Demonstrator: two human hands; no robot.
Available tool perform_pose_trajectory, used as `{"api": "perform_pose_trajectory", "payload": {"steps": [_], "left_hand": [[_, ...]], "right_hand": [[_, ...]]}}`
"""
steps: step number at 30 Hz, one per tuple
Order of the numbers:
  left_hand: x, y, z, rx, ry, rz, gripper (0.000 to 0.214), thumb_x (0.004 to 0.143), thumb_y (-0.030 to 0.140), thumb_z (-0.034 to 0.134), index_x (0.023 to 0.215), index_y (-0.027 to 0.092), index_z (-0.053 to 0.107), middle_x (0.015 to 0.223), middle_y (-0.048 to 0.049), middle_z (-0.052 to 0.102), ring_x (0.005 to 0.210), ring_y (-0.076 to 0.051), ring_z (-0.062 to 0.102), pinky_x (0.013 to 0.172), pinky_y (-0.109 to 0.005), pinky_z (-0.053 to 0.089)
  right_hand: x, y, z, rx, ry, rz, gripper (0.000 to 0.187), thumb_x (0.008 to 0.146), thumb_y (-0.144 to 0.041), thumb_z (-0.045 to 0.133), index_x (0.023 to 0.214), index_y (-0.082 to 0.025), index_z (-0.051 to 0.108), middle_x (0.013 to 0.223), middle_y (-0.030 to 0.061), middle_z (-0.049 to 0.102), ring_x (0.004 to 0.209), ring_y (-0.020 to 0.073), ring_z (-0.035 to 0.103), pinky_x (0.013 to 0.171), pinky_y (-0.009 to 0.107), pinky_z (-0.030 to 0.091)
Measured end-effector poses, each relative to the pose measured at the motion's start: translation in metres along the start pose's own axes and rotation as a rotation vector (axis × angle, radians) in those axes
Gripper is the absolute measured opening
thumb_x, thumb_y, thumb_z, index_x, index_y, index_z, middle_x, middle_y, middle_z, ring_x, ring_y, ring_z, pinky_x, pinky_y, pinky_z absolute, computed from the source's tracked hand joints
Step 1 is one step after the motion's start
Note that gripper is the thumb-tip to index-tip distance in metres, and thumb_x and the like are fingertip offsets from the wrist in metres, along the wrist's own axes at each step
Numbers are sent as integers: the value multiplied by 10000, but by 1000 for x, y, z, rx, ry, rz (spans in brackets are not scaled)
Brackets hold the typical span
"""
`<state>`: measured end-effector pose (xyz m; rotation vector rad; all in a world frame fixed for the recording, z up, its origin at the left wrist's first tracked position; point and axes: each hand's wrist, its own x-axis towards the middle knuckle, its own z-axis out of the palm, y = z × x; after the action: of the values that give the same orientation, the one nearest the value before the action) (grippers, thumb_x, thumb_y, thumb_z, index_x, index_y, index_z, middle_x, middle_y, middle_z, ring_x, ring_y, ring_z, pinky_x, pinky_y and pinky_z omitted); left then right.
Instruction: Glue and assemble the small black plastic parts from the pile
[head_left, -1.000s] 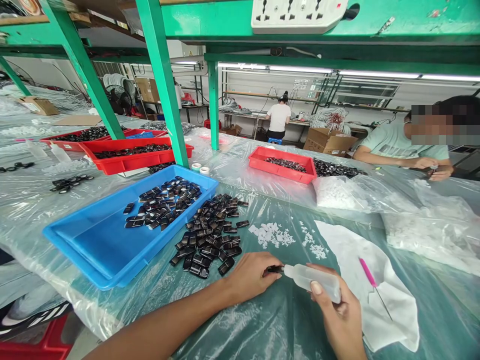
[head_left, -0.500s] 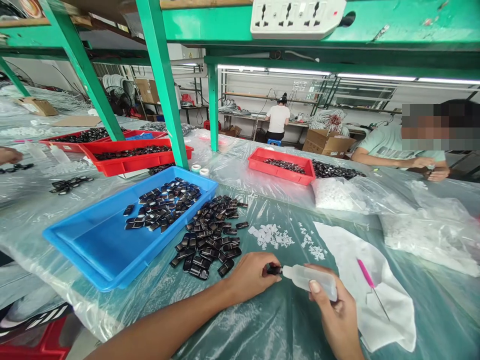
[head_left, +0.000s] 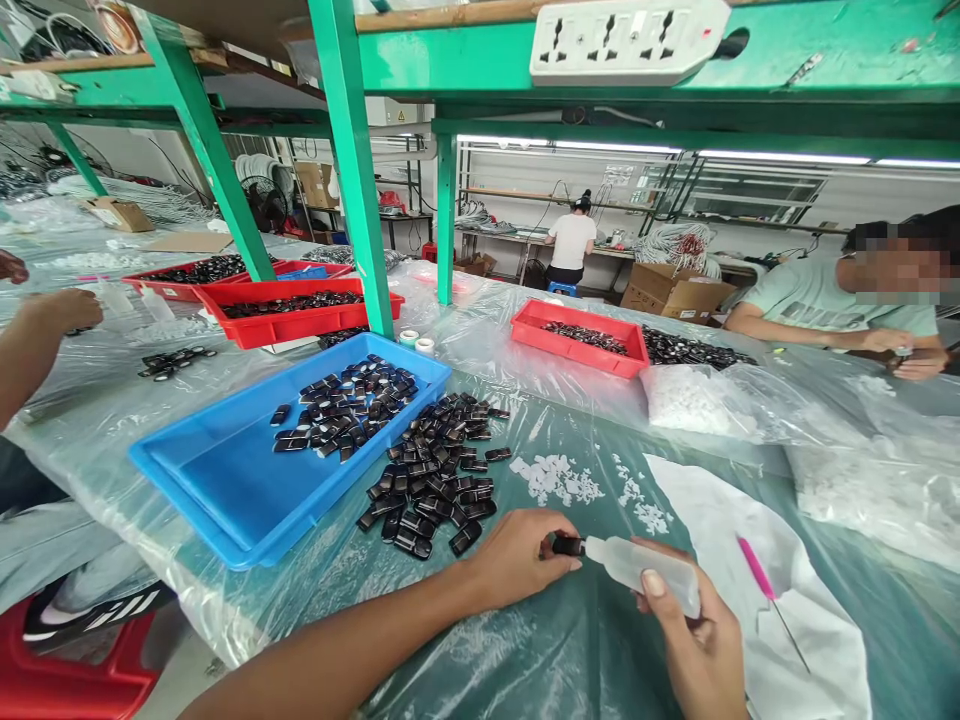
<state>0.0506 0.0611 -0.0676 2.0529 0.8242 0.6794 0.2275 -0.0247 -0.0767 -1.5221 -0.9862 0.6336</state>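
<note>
Pinched between the fingers of my left hand is a small black plastic part. My right hand is wrapped round a translucent white squeeze bottle, tilted so that its tip meets the black part; whether liquid comes out I cannot tell. A heap of similar black parts lies on the plastic sheet left of my hands. More of them fill one end of a blue tray. Small white pieces are scattered beyond my hands.
On a white cloth at the right lies a pink-handled pick. Bags of white pieces and a red tray stand farther back. Green posts rise from the table. A co-worker sits at right; another person's hands are at left.
The view has shifted slightly left, so things appear farther right. The bottle tip stays at the black part. At the left, another person's arm has come farther into view.
</note>
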Motion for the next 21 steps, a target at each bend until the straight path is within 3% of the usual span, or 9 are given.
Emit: {"api": "perform_pose_trajectory", "payload": {"steps": [3,9,15,21], "left_hand": [[0,-1,0,3,1,9,204,790,318,639,947,188,637,908,-9,658,706,-124,580,633,-197,424],[1,-3,1,-41,-1,5,197,776,303,652,938,191,649,894,-10,663,712,-130,586,634,-200,433],[1,-5,3,-194,-56,-63,262,781,343,637,988,184,651,904,-40,677,714,-157,614,585,-206,442],[3,-5,3,-223,-58,-72,276,777,334,637,998,169,653,924,-50,676,708,-157,616,582,-209,443]], "right_hand": [[-1,0,0,-17,27,-15,434,723,-538,628,999,-204,620,960,60,639,847,212,575,738,265,469],[5,8,-8,-37,-78,-45,446,706,-533,641,983,-183,642,895,66,646,720,188,580,624,254,482],[-7,-16,5,30,49,-11,385,737,-520,620,971,-214,619,951,36,627,846,194,561,711,249,441],[-10,-25,5,-4,46,-29,384,731,-526,621,945,-207,616,966,36,616,881,210,551,756,277,419]]}}
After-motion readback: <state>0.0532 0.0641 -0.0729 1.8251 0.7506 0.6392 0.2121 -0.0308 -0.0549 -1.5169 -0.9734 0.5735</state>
